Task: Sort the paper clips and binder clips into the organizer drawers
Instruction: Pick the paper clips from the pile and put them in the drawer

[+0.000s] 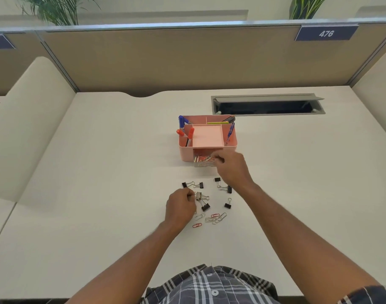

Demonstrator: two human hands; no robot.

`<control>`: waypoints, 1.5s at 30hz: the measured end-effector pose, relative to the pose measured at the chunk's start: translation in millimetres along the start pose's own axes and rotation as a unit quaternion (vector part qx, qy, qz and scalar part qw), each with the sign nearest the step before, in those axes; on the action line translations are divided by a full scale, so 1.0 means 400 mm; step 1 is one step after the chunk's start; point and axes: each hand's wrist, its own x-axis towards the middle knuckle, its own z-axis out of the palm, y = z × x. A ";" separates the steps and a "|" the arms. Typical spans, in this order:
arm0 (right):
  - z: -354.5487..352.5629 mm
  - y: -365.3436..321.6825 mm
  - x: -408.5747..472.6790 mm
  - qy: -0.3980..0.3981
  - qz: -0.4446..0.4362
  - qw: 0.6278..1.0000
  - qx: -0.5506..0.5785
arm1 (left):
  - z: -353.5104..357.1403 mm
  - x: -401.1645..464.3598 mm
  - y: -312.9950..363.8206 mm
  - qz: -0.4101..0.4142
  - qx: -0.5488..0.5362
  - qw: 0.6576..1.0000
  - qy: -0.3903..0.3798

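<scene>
A pink desk organizer (185, 153) stands mid-desk with its clear drawer (204, 164) pulled out, holding red and silver paper clips (202, 159). My right hand (231, 168) hovers over the drawer's right end with fingers pinched; what it holds is hidden. My left hand (180, 206) rests on the desk, fingers curled at a black binder clip (198, 195). Several more binder clips (227, 204) lie scattered between the hands. A few loose paper clips (214, 218) lie just right of my left hand.
Pens and markers (181, 125) stand in the organizer's top compartments. An open grey cable hatch (267, 105) sits behind it on the white desk (100, 172). A beige partition wall (187, 60) closes the far edge.
</scene>
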 end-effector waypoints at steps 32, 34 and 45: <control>0.138 0.189 -0.269 -0.165 -0.082 0.961 -0.206 | 0.035 -0.038 -0.101 0.134 0.132 0.982 -0.015; 0.152 0.181 -0.259 -0.149 -0.078 0.967 -0.190 | 0.035 -0.037 -0.099 0.131 0.137 0.982 -0.017; 0.156 0.174 -0.254 -0.134 -0.099 0.972 -0.164 | 0.016 -0.031 -0.098 0.086 0.035 0.996 -0.008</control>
